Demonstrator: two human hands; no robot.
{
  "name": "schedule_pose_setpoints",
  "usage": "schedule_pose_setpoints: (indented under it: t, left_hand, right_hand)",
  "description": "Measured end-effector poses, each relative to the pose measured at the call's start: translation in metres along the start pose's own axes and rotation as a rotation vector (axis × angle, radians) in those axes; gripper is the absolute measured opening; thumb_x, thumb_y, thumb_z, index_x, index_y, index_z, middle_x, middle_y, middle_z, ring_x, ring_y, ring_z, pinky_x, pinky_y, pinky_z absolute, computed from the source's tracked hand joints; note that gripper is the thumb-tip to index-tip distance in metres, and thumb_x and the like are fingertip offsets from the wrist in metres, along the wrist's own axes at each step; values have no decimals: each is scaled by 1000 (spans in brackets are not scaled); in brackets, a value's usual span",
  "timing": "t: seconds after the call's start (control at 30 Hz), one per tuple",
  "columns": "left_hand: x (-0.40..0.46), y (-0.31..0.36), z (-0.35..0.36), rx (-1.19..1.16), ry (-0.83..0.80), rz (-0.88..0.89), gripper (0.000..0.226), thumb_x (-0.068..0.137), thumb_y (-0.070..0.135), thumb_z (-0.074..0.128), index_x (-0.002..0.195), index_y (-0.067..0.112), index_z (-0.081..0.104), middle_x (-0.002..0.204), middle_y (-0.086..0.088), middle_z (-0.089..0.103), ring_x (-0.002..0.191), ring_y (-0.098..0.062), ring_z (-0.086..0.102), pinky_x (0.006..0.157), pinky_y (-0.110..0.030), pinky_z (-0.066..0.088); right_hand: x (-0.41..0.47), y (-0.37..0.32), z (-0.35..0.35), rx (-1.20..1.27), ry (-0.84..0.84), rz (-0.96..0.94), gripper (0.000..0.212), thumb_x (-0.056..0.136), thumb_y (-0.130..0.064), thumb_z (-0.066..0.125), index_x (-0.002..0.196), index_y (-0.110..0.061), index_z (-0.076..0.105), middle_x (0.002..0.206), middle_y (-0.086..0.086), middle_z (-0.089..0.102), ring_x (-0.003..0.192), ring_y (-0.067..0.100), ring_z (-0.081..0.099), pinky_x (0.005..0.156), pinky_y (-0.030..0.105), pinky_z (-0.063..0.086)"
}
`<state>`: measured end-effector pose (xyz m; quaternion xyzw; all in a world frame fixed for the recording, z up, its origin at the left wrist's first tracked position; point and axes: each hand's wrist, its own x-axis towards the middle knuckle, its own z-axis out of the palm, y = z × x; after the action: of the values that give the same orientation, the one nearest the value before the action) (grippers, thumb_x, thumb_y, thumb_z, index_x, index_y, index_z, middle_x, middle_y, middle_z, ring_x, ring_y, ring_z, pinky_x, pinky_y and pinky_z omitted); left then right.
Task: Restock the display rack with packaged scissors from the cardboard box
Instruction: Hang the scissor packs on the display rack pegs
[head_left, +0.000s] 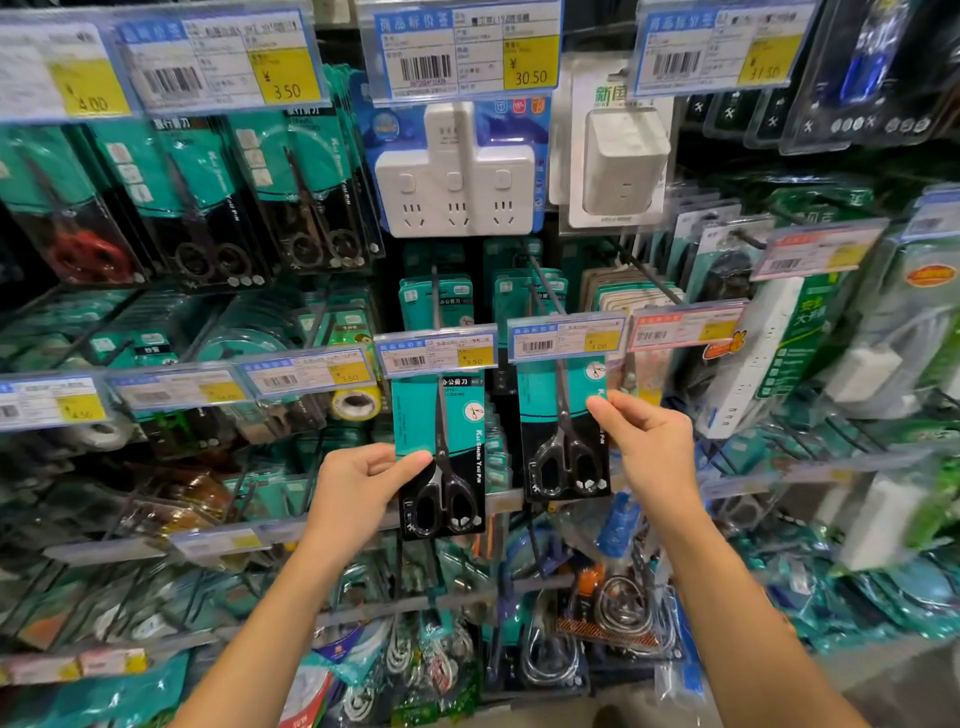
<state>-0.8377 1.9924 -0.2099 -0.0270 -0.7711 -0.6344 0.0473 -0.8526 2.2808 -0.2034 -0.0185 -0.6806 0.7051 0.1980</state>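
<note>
Two teal-and-black scissor packs are at the middle of the display rack (519, 499). My left hand (363, 483) pinches the left edge of the left scissor pack (441, 452), which sits just below a price tag (436, 353) on a peg. My right hand (644, 436) pinches the right edge of the right scissor pack (563, 436), which sits under the neighbouring price tag (566, 338). More scissor packs (436, 296) are stacked further back on both pegs. The cardboard box is out of view.
Larger scissor packs (197, 197) hang at the upper left, white power sockets (454, 176) at the top centre. Tape rolls (356, 402) sit at the left; cables and metal rings (618, 608) hang below. Boxed power strips (769, 353) fill the right side. Pegs stick out toward me.
</note>
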Motion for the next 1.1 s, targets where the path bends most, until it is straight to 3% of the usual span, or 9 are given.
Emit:
schedule_pose_setpoints:
  t: [0.17,0.27,0.43,0.53,0.6,0.77,0.87,0.97,1.1]
  left_hand:
    - [0,1,-2,26,17,-11,7,83,22,75,89,19,79,84,6,79,80,-7,75,68,-16,57]
    - [0,0,0,26,26,-14,6,85,18,75,89,15,79,82,6,79,76,-6,75,64,-13,55]
    - [-1,-1,5,-8,14,-23,4,86,14,74,86,14,77,81,5,79,76,-5,75,64,-12,55]
    - [0,-2,6,16,17,-3,11,86,15,74,76,19,76,79,6,79,76,-4,75,62,-12,54]
    - [2,-2,7,26,11,7,18,86,14,74,70,22,76,76,6,78,73,-3,74,61,-12,53]
    - [9,-5,9,65,-5,92,23,88,10,71,67,20,72,44,18,58,48,10,57,54,-5,44]
    - [15,-15,8,77,-1,135,44,87,12,72,47,28,66,43,19,56,46,11,54,54,-5,43]
    - [22,-23,7,85,15,158,44,85,19,75,48,18,52,45,15,52,48,4,51,58,-12,45]
    - [30,-28,8,73,0,171,36,84,23,76,50,22,63,52,14,62,56,0,60,58,-16,47]
  right_hand:
    - [12,7,5,-30,9,55,12,84,-18,75,95,-24,77,84,-14,76,83,-4,70,71,8,52]
    - [19,15,12,-69,53,66,31,82,-25,77,109,-9,73,94,-8,76,87,-4,69,77,9,52]
    - [30,22,21,-221,85,17,24,86,-28,73,88,-4,76,75,15,71,70,5,57,70,34,48]
    - [38,24,29,-213,159,2,30,85,-28,75,102,-4,75,74,-12,70,62,-16,56,66,9,46]
    - [43,26,35,-245,180,-5,36,85,-31,75,109,-4,73,84,-14,70,72,-14,60,63,0,42]
    - [50,32,44,-251,197,-4,26,87,-30,72,101,-8,75,83,-3,71,82,11,65,81,29,52]
    - [52,36,50,-309,221,-37,21,88,-34,70,94,-14,75,77,-3,69,76,12,64,72,27,46]
    - [56,40,55,-330,249,-43,26,88,-36,70,99,-13,75,81,-3,69,78,12,63,73,24,44]
    - [61,42,62,-326,294,-62,29,88,-34,70,107,-12,75,78,-9,63,77,8,60,75,20,41]
